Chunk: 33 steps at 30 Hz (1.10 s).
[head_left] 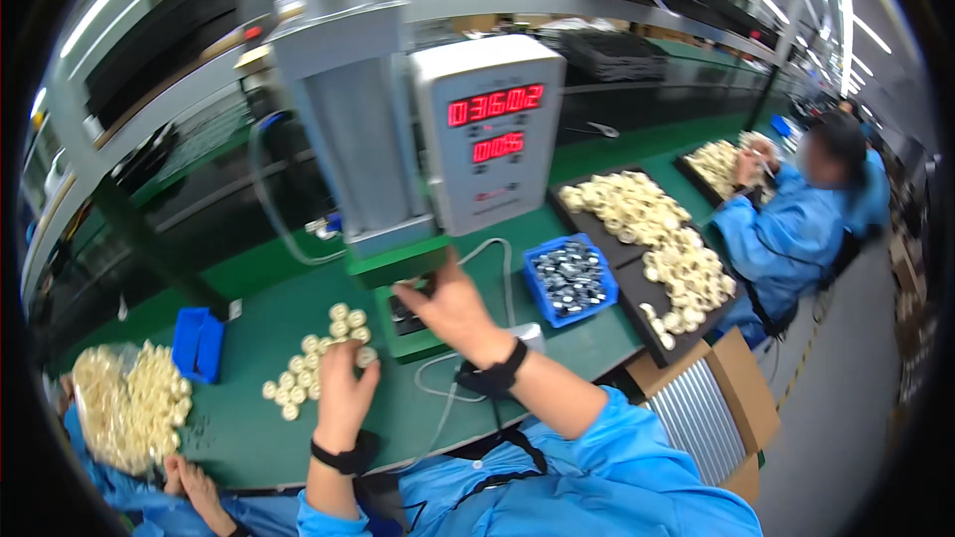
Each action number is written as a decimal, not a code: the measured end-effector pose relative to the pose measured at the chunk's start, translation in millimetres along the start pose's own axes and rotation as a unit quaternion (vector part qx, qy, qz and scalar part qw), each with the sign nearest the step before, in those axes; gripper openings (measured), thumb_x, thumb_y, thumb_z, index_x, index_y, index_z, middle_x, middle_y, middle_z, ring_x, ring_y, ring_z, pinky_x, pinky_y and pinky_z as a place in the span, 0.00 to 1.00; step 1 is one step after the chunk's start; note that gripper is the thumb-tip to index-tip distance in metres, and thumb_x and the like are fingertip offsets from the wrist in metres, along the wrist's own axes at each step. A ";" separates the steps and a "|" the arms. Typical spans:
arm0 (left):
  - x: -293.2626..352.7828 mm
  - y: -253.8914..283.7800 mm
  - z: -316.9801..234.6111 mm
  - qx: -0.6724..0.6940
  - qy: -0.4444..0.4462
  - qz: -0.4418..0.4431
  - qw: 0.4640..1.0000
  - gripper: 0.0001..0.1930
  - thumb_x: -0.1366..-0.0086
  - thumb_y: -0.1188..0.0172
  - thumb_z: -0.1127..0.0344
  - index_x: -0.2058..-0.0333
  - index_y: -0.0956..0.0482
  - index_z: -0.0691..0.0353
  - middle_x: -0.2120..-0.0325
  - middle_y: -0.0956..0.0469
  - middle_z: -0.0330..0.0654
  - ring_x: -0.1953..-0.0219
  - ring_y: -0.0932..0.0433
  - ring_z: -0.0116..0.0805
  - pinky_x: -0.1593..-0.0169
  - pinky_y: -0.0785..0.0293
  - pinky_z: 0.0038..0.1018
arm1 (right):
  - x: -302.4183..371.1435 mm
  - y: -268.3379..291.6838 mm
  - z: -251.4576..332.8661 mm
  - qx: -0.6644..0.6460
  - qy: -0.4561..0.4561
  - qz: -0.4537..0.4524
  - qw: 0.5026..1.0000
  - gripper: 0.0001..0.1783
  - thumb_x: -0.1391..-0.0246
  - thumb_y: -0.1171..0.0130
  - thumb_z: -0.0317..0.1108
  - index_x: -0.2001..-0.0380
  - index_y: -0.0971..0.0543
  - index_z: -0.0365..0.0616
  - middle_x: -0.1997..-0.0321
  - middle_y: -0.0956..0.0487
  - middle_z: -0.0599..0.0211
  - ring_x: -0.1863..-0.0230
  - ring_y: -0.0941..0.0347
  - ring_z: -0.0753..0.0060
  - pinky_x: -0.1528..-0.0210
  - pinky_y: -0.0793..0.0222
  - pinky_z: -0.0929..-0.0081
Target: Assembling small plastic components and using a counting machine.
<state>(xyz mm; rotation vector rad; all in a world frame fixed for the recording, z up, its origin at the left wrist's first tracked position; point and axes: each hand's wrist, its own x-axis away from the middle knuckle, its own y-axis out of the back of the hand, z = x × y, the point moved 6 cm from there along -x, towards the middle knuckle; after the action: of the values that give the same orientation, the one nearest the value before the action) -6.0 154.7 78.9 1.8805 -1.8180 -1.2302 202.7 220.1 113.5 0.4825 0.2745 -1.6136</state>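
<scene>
My left hand (343,393) is over a loose group of small cream round caps (298,375) on the green table. One cream cap (366,356) sits between its thumb and fingertips. My right hand (458,313) reaches to the green-based press (358,139), thumb and fingers spread apart around the gap below its green head (398,261). No part shows between them, though the fingers partly cover the dark fixture (403,316) on the green base.
Beside the press stands a white counter box (492,129) with red digits. To the right are a blue bin (569,278) of dark metal parts and a black tray (627,264) of cream caps. Co-workers (806,219) sit at both sides; cables cross the table.
</scene>
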 end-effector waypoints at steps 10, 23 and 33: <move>-7.6 -6.8 -28.2 0.096 -0.010 -0.031 0.995 0.18 0.46 0.34 0.76 0.56 0.22 0.67 0.61 0.25 0.44 0.63 0.26 0.36 0.60 0.27 0.28 | 52.3 159.5 -5.9 0.236 0.003 -0.163 0.958 0.31 0.52 0.34 0.31 0.45 0.34 0.36 0.53 0.25 0.52 0.47 0.31 0.47 0.42 0.36 0.58; -71.8 -60.3 -42.6 0.084 -0.025 0.045 0.995 0.18 0.43 0.33 0.72 0.53 0.21 0.68 0.60 0.24 0.44 0.63 0.23 0.36 0.57 0.25 0.28 | 127.2 260.0 -12.9 0.242 -0.080 -0.286 0.924 0.23 0.44 0.37 0.31 0.47 0.31 0.39 0.49 0.23 0.63 0.52 0.28 0.69 0.52 0.36 0.72; -90.3 -60.8 -56.3 -0.048 -0.054 0.200 0.977 0.22 0.41 0.34 0.64 0.49 0.21 0.65 0.57 0.25 0.50 0.55 0.27 0.47 0.48 0.29 0.37 | 89.0 127.9 18.9 0.124 0.029 -0.042 0.991 0.06 0.46 0.39 0.25 0.66 0.24 0.37 0.66 0.24 0.60 0.68 0.27 0.67 0.69 0.31 0.75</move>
<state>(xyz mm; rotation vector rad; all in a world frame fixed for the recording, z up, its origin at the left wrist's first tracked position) 88.3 227.9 106.6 1.3313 -2.0231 -1.2610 322.5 119.2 102.7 0.7166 0.1399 -1.7268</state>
